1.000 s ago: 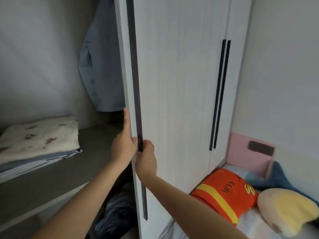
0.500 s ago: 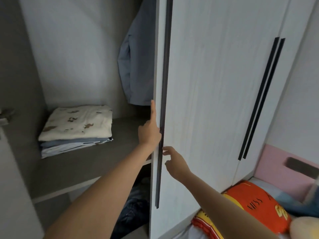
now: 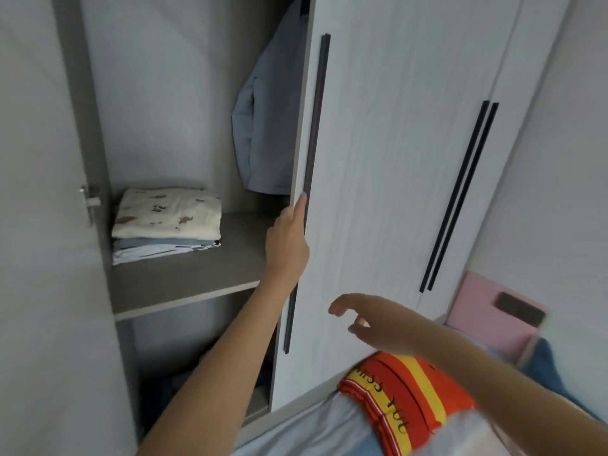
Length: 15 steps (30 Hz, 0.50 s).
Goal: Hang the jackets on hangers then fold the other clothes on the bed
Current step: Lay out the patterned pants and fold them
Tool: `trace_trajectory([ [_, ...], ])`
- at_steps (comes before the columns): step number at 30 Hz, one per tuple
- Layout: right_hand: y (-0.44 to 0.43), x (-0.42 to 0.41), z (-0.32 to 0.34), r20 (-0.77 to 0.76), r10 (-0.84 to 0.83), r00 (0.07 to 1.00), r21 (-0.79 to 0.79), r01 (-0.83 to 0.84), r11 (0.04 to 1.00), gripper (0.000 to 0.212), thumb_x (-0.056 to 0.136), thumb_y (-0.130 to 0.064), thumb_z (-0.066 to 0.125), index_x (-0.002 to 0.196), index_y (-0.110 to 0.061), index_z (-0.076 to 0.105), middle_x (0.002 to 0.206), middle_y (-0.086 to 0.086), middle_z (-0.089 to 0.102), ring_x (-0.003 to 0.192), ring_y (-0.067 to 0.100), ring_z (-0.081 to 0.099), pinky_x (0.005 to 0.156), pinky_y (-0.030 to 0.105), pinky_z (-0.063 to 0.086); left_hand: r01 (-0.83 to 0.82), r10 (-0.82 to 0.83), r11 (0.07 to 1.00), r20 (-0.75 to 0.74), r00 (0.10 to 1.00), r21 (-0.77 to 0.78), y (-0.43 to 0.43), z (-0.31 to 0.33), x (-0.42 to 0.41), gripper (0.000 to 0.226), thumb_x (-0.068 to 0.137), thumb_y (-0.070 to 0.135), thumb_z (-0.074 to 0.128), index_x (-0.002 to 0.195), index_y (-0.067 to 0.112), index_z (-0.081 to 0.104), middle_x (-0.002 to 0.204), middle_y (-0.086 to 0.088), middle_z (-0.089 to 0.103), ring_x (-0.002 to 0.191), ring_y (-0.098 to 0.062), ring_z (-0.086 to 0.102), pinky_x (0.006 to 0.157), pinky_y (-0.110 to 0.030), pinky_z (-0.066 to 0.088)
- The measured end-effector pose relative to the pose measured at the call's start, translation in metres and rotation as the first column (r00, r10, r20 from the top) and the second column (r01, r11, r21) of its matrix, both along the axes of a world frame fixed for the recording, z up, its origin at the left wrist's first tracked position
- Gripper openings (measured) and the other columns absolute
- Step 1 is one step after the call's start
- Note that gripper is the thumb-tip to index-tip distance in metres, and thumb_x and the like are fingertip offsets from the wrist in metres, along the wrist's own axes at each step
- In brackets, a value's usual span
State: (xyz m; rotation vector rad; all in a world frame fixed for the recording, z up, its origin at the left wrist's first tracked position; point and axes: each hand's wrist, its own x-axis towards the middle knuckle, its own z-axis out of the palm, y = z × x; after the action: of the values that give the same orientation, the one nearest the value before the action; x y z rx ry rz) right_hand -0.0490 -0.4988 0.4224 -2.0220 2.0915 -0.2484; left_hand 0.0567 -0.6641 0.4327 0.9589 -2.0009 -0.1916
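Note:
A pale blue jacket [image 3: 263, 126] hangs inside the open wardrobe, half hidden behind the white wardrobe door [image 3: 378, 192]. My left hand [image 3: 288, 240] rests with straight fingers on that door's edge, beside its long dark handle [image 3: 312, 159]. My right hand [image 3: 378, 320] hovers in front of the door with fingers relaxed, holding nothing. A stack of folded clothes [image 3: 167, 223], cream on top and blue beneath, lies on the grey wardrobe shelf [image 3: 184, 291].
The other wardrobe door [image 3: 42, 258] stands open at the left. An orange and yellow striped cushion [image 3: 404, 399] lies on the bed below. A pink headboard [image 3: 487, 311] is at the right. Dark clothing [image 3: 164, 390] sits under the shelf.
My right hand has let go of the door handle and drawn back and down. The left hand stays on the door edge. The view has swung left, showing more of the wardrobe's inside.

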Motion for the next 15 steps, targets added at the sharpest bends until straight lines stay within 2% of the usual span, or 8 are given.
trace_trajectory([
  [2, 0.040, 0.012, 0.015, -0.061, -0.002, 0.998, 0.038, 0.005, 0.999, 0.038, 0.098, -0.012, 0.047, 0.130, -0.032, 0.047, 0.130, -0.018, 0.049, 0.104, 0.005, 0.058, 0.094, 0.024, 0.044, 0.031, -0.034, 0.997, -0.038, 0.999, -0.070, 0.050, 0.003, 0.027, 0.069, 0.083, -0.013, 0.048, 0.145, 0.016, 0.035, 0.140, -0.010, 0.044, 0.117, -0.027, 0.048, 0.093, -0.038, 0.045],
  [5, 0.079, 0.030, 0.029, -0.051, -0.015, 0.999, 0.030, 0.016, 0.999, 0.036, 0.098, -0.014, 0.048, 0.129, -0.032, 0.047, 0.128, -0.017, 0.050, 0.103, 0.005, 0.058, 0.094, 0.025, 0.045, 0.069, -0.104, 0.969, -0.135, 0.985, -0.237, 0.129, 0.003, 0.070, 0.048, 0.080, -0.013, 0.052, 0.121, 0.010, 0.060, 0.124, -0.010, 0.057, 0.115, -0.028, 0.052, 0.095, -0.042, 0.047],
  [8, 0.111, 0.061, 0.036, 0.000, 0.051, 0.999, -0.006, -0.051, 0.999, 0.034, 0.098, -0.018, 0.048, 0.128, -0.033, 0.048, 0.127, -0.016, 0.050, 0.101, 0.004, 0.058, 0.093, 0.025, 0.046, 0.105, -0.166, 0.855, -0.077, 0.983, -0.509, 0.215, 0.005, 0.128, 0.033, 0.081, -0.008, 0.050, 0.104, 0.008, 0.067, 0.118, -0.010, 0.061, 0.120, -0.025, 0.047, 0.105, -0.039, 0.038],
  [10, 0.119, 0.085, 0.038, 0.052, 0.121, 0.991, -0.046, -0.119, 0.992, 0.033, 0.098, -0.019, 0.049, 0.128, -0.032, 0.049, 0.129, -0.015, 0.050, 0.100, 0.004, 0.058, 0.092, 0.023, 0.046, 0.043, -0.121, 0.744, -0.071, 0.990, -0.667, 0.251, 0.008, 0.168, 0.034, 0.088, -0.005, 0.039, 0.094, 0.008, 0.070, 0.117, -0.011, 0.064, 0.122, -0.024, 0.046, 0.109, -0.038, 0.029],
  [11, 0.118, 0.095, 0.037, 0.073, 0.155, 0.985, -0.074, -0.149, 0.986, 0.033, 0.098, -0.019, 0.049, 0.128, -0.031, 0.049, 0.130, -0.013, 0.050, 0.100, 0.006, 0.058, 0.092, 0.024, 0.047, -0.044, -0.077, 0.692, -0.134, 0.988, -0.720, 0.259, 0.009, 0.186, 0.038, 0.094, -0.003, 0.035, 0.093, 0.010, 0.071, 0.118, -0.009, 0.064, 0.122, -0.023, 0.046, 0.109, -0.039, 0.027],
  [13, 0.123, 0.123, 0.032, 0.140, 0.232, 0.963, -0.132, -0.215, 0.968, 0.032, 0.097, -0.017, 0.051, 0.128, -0.026, 0.051, 0.130, -0.009, 0.051, 0.101, 0.012, 0.060, 0.090, 0.027, 0.050, -0.273, 0.067, 0.610, -0.294, 0.953, -0.744, 0.271, 0.008, 0.225, 0.035, 0.095, -0.004, 0.039, 0.103, 0.015, 0.067, 0.128, -0.005, 0.056, 0.128, -0.022, 0.042, 0.110, -0.040, 0.022],
  [14, 0.123, 0.134, 0.029, 0.180, 0.260, 0.949, -0.155, -0.234, 0.960, 0.032, 0.096, -0.016, 0.052, 0.128, -0.023, 0.051, 0.129, -0.007, 0.051, 0.100, 0.015, 0.060, 0.090, 0.028, 0.051, -0.346, 0.123, 0.618, -0.348, 0.929, -0.706, 0.269, 0.007, 0.239, 0.038, 0.092, -0.008, 0.041, 0.114, 0.016, 0.061, 0.136, -0.005, 0.047, 0.134, -0.022, 0.036, 0.112, -0.042, 0.018],
  [15, 0.125, 0.146, 0.024, 0.221, 0.285, 0.933, -0.174, -0.250, 0.953, 0.033, 0.096, -0.015, 0.053, 0.128, -0.020, 0.052, 0.128, -0.005, 0.052, 0.099, 0.017, 0.061, 0.088, 0.025, 0.050, -0.378, 0.172, 0.678, -0.364, 0.915, -0.631, 0.269, 0.004, 0.251, 0.043, 0.091, -0.008, 0.041, 0.126, 0.014, 0.054, 0.144, -0.006, 0.036, 0.140, -0.023, 0.026, 0.114, -0.042, 0.015],
])
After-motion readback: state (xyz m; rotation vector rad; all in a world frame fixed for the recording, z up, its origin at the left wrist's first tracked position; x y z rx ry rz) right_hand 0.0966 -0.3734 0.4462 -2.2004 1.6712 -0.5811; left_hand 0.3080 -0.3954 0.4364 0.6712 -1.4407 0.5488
